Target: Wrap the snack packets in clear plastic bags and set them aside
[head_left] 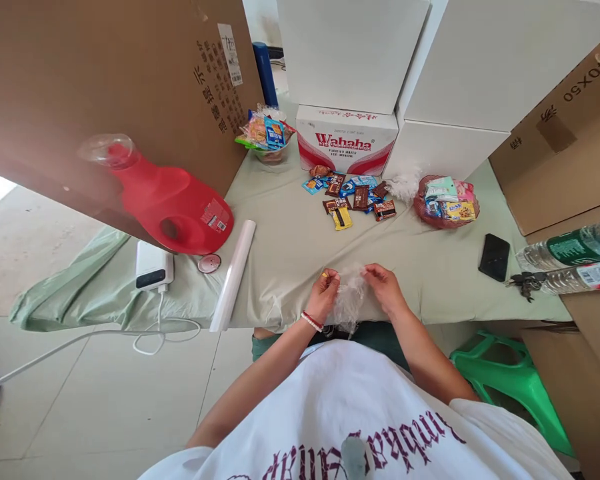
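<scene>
A thin clear plastic bag [349, 301] hangs between my two hands at the table's front edge. My left hand [326, 288] pinches its left upper side; a red and white bracelet circles that wrist. On the other side, my right hand [381, 283] grips the bag's upper right corner between thumb and fingers. Beyond my hands lies a loose pile of small wrapped snacks [360, 198], brown, blue, red and yellow. A crumpled heap of clear plastic bags [404, 185] sits right of the pile, beside a reddish bowl [425, 215] of packaged snacks.
A Wahaba-like water carton [347, 143] and white boxes stand behind. A bowl of snacks [270, 155] is back left. Left are a red jug [180, 200], a plastic roll [234, 275] and a power bank [154, 265]; right are a phone [495, 257] and bottles [575, 248].
</scene>
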`<state>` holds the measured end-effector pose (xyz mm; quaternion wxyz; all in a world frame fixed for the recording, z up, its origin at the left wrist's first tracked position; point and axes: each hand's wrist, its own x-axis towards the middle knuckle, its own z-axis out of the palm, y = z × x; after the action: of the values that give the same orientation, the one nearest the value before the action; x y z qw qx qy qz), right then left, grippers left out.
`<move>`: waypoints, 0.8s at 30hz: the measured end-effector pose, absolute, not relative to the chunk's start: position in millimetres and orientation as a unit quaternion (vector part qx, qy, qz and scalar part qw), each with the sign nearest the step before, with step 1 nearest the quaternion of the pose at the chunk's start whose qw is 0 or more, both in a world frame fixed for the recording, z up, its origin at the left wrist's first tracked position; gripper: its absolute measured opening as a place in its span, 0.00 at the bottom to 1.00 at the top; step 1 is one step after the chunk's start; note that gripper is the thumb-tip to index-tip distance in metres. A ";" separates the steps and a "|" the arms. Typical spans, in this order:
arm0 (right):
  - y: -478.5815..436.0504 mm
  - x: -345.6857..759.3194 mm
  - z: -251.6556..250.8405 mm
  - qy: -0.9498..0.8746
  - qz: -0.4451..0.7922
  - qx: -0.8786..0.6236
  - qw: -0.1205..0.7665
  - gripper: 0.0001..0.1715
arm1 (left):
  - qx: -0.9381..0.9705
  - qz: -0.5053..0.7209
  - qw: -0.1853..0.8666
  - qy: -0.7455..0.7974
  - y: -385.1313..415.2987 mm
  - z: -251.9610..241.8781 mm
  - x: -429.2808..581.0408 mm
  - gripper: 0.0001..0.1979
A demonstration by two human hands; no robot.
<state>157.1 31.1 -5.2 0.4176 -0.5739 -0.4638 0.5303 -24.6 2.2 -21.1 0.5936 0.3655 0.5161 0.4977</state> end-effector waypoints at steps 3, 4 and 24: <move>39.1 175.7 5.5 -0.387 0.599 -0.543 0.444 0.22 | 0.365 0.509 0.579 0.521 3.8 -19.4 -38.2 0.19; 41.1 182.5 10.1 -0.368 0.622 -0.533 0.440 0.23 | 0.365 0.512 0.576 0.523 4.5 -18.5 -41.7 0.18; 43.1 159.4 -17.0 -0.630 0.329 -0.636 0.301 0.24 | 0.383 0.494 0.482 0.614 9.1 -30.4 -33.7 0.14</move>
<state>159.4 43.1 -17.0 0.3009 -0.6356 -0.6303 0.3290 -33.7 9.1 -30.4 0.4818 0.3830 0.6143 0.4937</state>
